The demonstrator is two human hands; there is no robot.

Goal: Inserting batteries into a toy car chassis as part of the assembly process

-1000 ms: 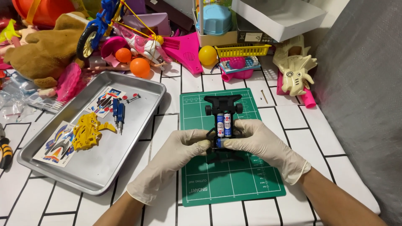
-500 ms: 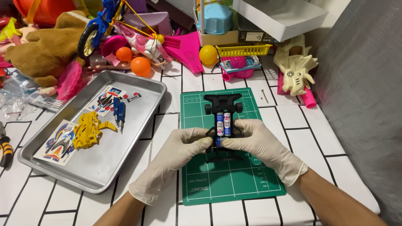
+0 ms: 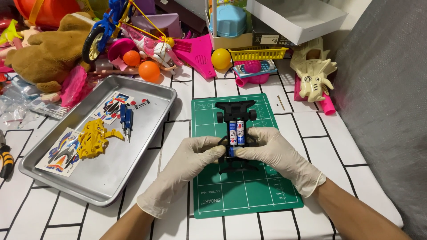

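The black toy car chassis (image 3: 235,133) lies on the green mat (image 3: 244,191), its long axis running straight away from the person, two batteries seated along it. Both gloved hands pinch its near end: left hand (image 3: 195,158) and right hand (image 3: 273,153) equally close, fingers (image 3: 222,149) closed on it. Against the earlier frames, nothing has visibly shifted.
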